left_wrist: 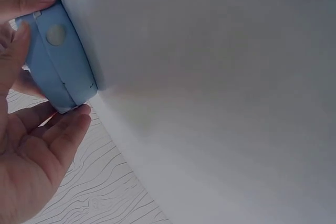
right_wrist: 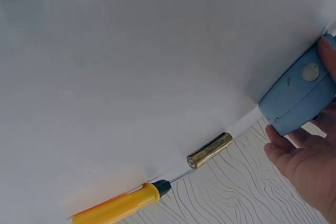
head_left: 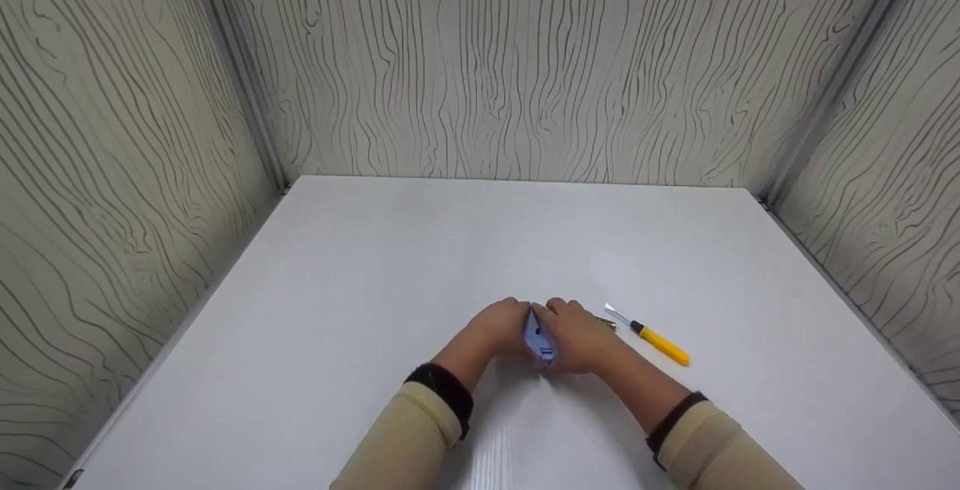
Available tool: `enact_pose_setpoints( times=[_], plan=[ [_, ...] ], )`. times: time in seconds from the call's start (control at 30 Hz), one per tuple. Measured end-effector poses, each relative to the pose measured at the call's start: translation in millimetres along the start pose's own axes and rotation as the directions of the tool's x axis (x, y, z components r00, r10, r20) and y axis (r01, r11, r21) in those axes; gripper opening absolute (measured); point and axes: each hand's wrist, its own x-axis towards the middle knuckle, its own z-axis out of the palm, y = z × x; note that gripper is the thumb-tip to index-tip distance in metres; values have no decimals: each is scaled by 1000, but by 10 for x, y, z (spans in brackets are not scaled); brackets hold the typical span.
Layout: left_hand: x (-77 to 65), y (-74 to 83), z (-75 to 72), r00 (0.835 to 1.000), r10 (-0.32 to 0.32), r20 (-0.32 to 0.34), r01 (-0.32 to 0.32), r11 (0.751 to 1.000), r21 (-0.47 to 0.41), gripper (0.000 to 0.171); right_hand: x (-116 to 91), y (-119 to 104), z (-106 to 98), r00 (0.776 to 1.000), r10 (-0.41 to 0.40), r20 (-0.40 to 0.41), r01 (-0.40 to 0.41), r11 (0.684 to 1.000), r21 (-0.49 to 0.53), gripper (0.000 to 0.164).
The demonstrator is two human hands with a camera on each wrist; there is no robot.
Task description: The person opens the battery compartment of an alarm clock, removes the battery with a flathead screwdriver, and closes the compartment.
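Note:
Both hands grip a small blue plastic device (head_left: 539,341) standing on edge on the white table, in the lower middle of the head view. Its rounded side carries a pale round button (left_wrist: 56,34) and a seam in the left wrist view. My left hand (head_left: 498,329) holds one side of it, thumb near the top and fingertips at the far end. From the other side my right hand (head_left: 581,338) holds it with thumb and fingers. A gold cylindrical battery (right_wrist: 210,150) lies just beyond the right hand, partly hidden by it in the head view.
Right of the battery lies a screwdriver (head_left: 660,343) with a yellow handle and a metal shaft. The white table (head_left: 360,265) is bounded by wood-grain patterned panels (head_left: 480,62) at the back and both sides.

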Motion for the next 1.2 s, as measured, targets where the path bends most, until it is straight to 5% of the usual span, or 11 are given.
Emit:
enact_pose_setpoints(
  times=[0.27, 0.37, 0.63, 0.8, 1.07, 1.13, 1.2],
  plan=[
    [-77, -11, -69, 999, 37, -3, -38, 993, -110, 97, -15, 90, -92, 998, -18, -56, 21, 999, 42, 90],
    [-96, -14, -126, 998, 55, -29, -59, 986, -155, 104, -4, 133, -168, 997, -9, -75, 19, 991, 132, 88],
    [-143, -43, -202, 990, 60, -130, -88, 970, -228, 115, 3, 211, -333, 999, 6, -54, 18, 898, 439, 81],
    [-146, -52, -210, 968, 87, -237, -131, 976, -176, 117, -2, 228, -382, 999, 24, -26, -2, 763, 646, 69],
    [-161, -83, -185, 892, 216, -397, -240, 971, -11, 118, -11, 279, -420, 999, -34, 4, 8, 370, 929, 65],
    [-161, -73, -165, 884, 226, -409, -241, 970, 15, 117, -4, 285, -416, 998, -64, -2, 23, 326, 945, 65],
    [-156, -61, -147, 886, 222, -407, -231, 973, 29, 117, -6, 284, -405, 997, -76, -10, 34, 315, 949, 63]
  ],
)
